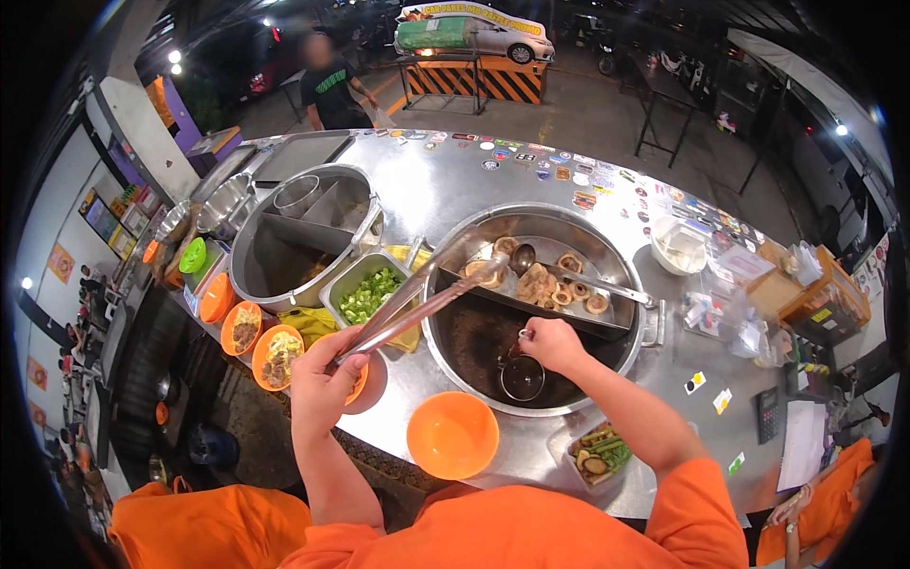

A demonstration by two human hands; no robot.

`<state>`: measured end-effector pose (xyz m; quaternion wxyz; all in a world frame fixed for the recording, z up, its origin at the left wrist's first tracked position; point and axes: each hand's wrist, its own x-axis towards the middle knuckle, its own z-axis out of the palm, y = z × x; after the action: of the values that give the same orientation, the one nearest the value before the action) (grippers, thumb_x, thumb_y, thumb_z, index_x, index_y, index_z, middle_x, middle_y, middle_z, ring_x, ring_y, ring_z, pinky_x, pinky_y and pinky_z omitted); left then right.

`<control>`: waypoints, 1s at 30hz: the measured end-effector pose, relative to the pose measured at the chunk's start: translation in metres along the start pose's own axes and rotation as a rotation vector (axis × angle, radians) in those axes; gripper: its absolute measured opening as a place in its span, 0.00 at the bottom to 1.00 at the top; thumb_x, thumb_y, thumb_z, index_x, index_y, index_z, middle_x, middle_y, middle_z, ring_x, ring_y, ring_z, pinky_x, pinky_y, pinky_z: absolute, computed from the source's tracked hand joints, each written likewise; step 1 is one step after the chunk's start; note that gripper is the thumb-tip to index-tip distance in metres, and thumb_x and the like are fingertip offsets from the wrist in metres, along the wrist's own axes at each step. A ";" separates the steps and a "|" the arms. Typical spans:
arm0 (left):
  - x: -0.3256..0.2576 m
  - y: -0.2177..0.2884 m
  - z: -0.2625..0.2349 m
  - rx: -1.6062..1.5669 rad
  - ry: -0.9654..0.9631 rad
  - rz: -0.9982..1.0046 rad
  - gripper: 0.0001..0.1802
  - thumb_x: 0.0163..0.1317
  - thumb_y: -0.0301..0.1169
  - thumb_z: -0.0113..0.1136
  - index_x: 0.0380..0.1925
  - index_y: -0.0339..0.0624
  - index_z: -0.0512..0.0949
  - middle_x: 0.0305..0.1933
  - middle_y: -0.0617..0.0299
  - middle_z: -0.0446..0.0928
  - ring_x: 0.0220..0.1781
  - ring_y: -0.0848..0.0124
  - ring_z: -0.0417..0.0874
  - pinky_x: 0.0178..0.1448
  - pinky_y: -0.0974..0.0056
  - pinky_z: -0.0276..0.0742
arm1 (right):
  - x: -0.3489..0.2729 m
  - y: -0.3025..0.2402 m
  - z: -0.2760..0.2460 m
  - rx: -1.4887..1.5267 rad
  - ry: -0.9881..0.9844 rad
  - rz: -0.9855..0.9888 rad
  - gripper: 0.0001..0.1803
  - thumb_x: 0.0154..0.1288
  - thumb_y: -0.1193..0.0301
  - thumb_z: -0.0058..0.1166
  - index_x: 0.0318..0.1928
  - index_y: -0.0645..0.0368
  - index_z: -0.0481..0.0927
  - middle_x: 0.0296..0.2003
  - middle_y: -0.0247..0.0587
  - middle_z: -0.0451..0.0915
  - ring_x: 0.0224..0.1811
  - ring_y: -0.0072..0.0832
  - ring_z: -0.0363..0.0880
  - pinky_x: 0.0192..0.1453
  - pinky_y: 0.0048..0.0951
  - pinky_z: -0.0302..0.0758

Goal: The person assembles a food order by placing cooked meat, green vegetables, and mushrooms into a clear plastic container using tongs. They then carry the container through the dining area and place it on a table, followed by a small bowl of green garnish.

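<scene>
My left hand (322, 375) grips long metal tongs (417, 308) that reach up and right to a piece of meat (485, 273) on the metal tray (607, 327) laid across the big round pot (474, 384). My right hand (553, 343) is over the pot's dark broth and holds the handle of a ladle (521, 376) dipped in it. More meat and ring-shaped pieces (559, 284) lie on the tray. An empty orange bowl (452, 434) sits on the steel counter (445, 185) just in front of me.
A second large pot (284, 251) with dividers stands at left beside a tub of chopped greens (370, 294). Filled orange bowls (275, 356) line the left edge. A container of vegetables (599, 453) sits by my right arm. Boxes and a white bowl (679, 248) crowd the right. A person (332, 90) stands beyond the counter.
</scene>
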<state>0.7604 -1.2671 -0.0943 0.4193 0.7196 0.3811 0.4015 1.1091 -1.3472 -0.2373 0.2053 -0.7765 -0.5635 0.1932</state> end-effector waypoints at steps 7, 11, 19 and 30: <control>0.002 -0.009 0.000 -0.007 0.050 -0.012 0.18 0.62 0.21 0.64 0.53 0.31 0.79 0.42 0.63 0.82 0.43 0.79 0.79 0.48 0.73 0.74 | 0.010 0.012 0.001 0.039 0.073 -0.098 0.10 0.54 0.64 0.60 0.32 0.57 0.83 0.31 0.51 0.84 0.38 0.48 0.83 0.45 0.45 0.79; 0.005 -0.010 0.000 -0.009 0.016 0.007 0.19 0.64 0.24 0.64 0.55 0.31 0.78 0.45 0.63 0.81 0.45 0.78 0.79 0.51 0.73 0.74 | 0.020 0.014 0.007 -0.022 0.010 -0.078 0.11 0.55 0.65 0.59 0.34 0.59 0.84 0.31 0.49 0.84 0.39 0.46 0.84 0.46 0.44 0.79; 0.007 -0.013 0.005 0.017 -0.001 0.007 0.19 0.63 0.22 0.63 0.54 0.31 0.79 0.43 0.63 0.82 0.44 0.77 0.79 0.51 0.72 0.73 | 0.023 0.002 -0.010 0.085 -0.002 -0.018 0.11 0.55 0.65 0.60 0.35 0.58 0.84 0.33 0.50 0.84 0.41 0.45 0.84 0.47 0.42 0.79; 0.000 -0.013 0.010 -0.001 -0.015 -0.012 0.20 0.62 0.23 0.65 0.55 0.31 0.78 0.44 0.62 0.82 0.44 0.78 0.80 0.52 0.72 0.75 | 0.041 0.015 -0.002 0.110 -0.051 -0.015 0.11 0.57 0.64 0.59 0.34 0.59 0.84 0.28 0.46 0.85 0.31 0.36 0.86 0.40 0.37 0.81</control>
<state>0.7670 -1.2652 -0.1096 0.4249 0.7199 0.3822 0.3938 1.1342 -1.3124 -0.2469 0.2348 -0.7547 -0.5627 0.2422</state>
